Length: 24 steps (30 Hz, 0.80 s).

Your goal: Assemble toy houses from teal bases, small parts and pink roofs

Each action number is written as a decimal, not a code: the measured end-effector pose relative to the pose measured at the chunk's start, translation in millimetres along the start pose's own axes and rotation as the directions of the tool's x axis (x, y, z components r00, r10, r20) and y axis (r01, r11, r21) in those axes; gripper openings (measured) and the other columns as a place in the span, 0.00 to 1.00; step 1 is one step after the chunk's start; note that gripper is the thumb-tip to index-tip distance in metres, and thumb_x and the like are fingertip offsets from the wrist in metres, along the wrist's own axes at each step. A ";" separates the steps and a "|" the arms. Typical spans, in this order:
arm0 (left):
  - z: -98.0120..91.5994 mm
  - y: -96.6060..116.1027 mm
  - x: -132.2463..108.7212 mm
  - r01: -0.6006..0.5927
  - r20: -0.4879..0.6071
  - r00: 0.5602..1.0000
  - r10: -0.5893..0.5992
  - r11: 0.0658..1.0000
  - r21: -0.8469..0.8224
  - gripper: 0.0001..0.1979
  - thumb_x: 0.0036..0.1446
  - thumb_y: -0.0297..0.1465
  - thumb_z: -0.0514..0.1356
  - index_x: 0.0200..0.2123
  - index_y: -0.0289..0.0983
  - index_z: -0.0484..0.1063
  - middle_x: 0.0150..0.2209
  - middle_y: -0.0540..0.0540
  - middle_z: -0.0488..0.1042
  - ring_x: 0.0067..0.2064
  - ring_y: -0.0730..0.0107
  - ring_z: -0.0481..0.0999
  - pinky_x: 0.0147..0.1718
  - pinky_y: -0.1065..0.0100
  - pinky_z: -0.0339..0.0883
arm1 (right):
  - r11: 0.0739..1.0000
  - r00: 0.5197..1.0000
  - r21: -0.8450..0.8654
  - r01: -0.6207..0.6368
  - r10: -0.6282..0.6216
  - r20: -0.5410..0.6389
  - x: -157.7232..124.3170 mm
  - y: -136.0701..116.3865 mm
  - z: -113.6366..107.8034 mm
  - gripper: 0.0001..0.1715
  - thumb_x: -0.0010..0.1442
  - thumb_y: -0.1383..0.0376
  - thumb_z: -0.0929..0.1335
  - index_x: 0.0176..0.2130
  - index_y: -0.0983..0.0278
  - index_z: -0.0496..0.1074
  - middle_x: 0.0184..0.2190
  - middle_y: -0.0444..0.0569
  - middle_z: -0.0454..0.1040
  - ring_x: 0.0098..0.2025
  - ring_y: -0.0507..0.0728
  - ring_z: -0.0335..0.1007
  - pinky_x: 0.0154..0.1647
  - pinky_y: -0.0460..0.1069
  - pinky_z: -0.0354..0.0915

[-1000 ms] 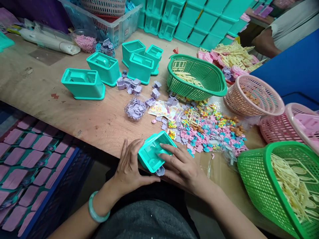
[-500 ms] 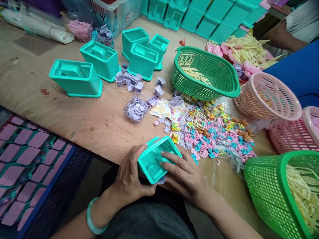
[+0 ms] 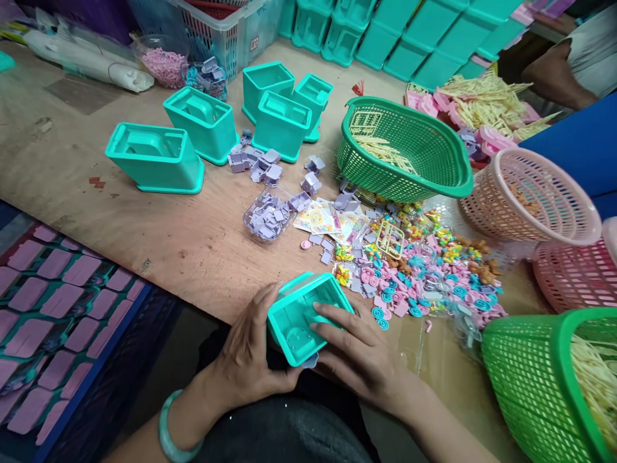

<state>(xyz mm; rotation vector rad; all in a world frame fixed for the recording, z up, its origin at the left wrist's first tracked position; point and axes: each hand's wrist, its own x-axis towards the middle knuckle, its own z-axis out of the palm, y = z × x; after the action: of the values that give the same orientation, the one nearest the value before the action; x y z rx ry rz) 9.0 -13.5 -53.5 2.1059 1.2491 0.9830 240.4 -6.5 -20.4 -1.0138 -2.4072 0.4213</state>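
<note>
I hold a small teal plastic box [image 3: 301, 321] at the near edge of the wooden table [image 3: 183, 231], its open underside turned up toward me. My left hand [image 3: 250, 354] cups its left side with the fingers curled under it. My right hand [image 3: 359, 350] grips the right side, its fingertips reaching into the box's hollow. A lilac piece peeks out beneath the box. Just beyond lie a clear dish of lilac parts [image 3: 267, 222] and a heap of small pink, blue and yellow toy pieces [image 3: 414, 276].
Several teal boxes [image 3: 154, 157] stand upside down on the table. A green basket [image 3: 405, 151] holds cream sprues, with pink baskets [image 3: 530, 199] and another green basket [image 3: 549, 379] at right. A crate of lilac-lidded boxes [image 3: 53, 308] sits lower left. Another person's arm [image 3: 554, 80] is far right.
The box has tilted so its hollow faces me more, and my left fingers have curled round it. The view has shifted slightly.
</note>
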 end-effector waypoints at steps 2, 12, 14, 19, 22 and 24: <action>1.0 -1.3 -0.9 -0.013 -0.030 0.999 0.014 1.000 0.012 0.53 0.49 0.34 0.69 0.71 0.34 0.42 0.60 0.30 0.68 0.60 0.45 0.73 0.56 0.50 0.73 | 1.000 1.000 0.022 -0.011 0.011 -0.011 2.3 -1.2 0.5 0.19 0.67 0.59 0.69 0.55 0.64 0.70 0.55 0.59 0.75 0.64 0.68 0.63 0.60 0.67 0.67; -19.1 -6.3 10.6 0.406 0.134 0.912 -0.389 0.802 -0.438 0.49 0.47 0.46 0.72 0.68 0.42 0.53 0.62 0.34 0.69 0.61 0.42 0.72 0.54 0.49 0.73 | 0.950 0.966 0.215 -0.226 0.248 -0.078 26.2 -19.9 -8.6 0.36 0.67 0.62 0.68 0.69 0.57 0.55 0.66 0.58 0.63 0.67 0.65 0.61 0.65 0.65 0.64; -31.4 -2.7 19.9 0.512 0.267 0.843 -0.468 0.542 -0.667 0.41 0.53 0.49 0.68 0.65 0.42 0.58 0.61 0.36 0.71 0.61 0.44 0.73 0.53 0.52 0.73 | 0.926 0.950 0.287 -0.246 0.289 -0.118 38.4 -22.2 -13.2 0.37 0.68 0.63 0.66 0.70 0.56 0.52 0.70 0.56 0.55 0.72 0.65 0.53 0.68 0.65 0.60; -42.8 11.5 26.8 0.534 0.352 0.786 -0.509 0.270 -0.801 0.25 0.61 0.45 0.64 0.57 0.41 0.67 0.59 0.40 0.74 0.61 0.51 0.73 0.56 0.56 0.70 | 0.884 0.918 0.392 -0.256 0.349 -0.187 52.5 -26.3 -1.3 0.28 0.69 0.62 0.65 0.66 0.52 0.61 0.70 0.53 0.57 0.71 0.65 0.53 0.68 0.66 0.60; -39.6 18.2 23.8 0.539 0.357 0.759 -0.545 0.218 -0.813 0.24 0.61 0.45 0.64 0.56 0.41 0.67 0.57 0.41 0.75 0.60 0.52 0.73 0.55 0.56 0.69 | 0.823 0.869 0.465 -0.327 0.455 -0.194 50.8 -29.5 15.0 0.26 0.67 0.57 0.67 0.62 0.55 0.64 0.68 0.55 0.59 0.71 0.65 0.54 0.67 0.64 0.60; -37.6 23.1 22.9 0.544 0.338 0.747 -0.573 0.232 -0.806 0.24 0.59 0.46 0.65 0.54 0.41 0.67 0.54 0.42 0.76 0.57 0.54 0.74 0.54 0.57 0.69 | 0.778 0.834 0.501 -0.379 0.522 -0.179 47.9 -32.4 22.1 0.28 0.65 0.54 0.69 0.61 0.56 0.64 0.66 0.56 0.59 0.70 0.64 0.56 0.68 0.63 0.59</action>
<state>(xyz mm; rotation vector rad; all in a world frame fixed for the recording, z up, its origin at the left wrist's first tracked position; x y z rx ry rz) -1.0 -1.7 -6.2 0.6929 1.0110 0.9732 180.5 4.7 -8.8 -1.3250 -1.6509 0.8726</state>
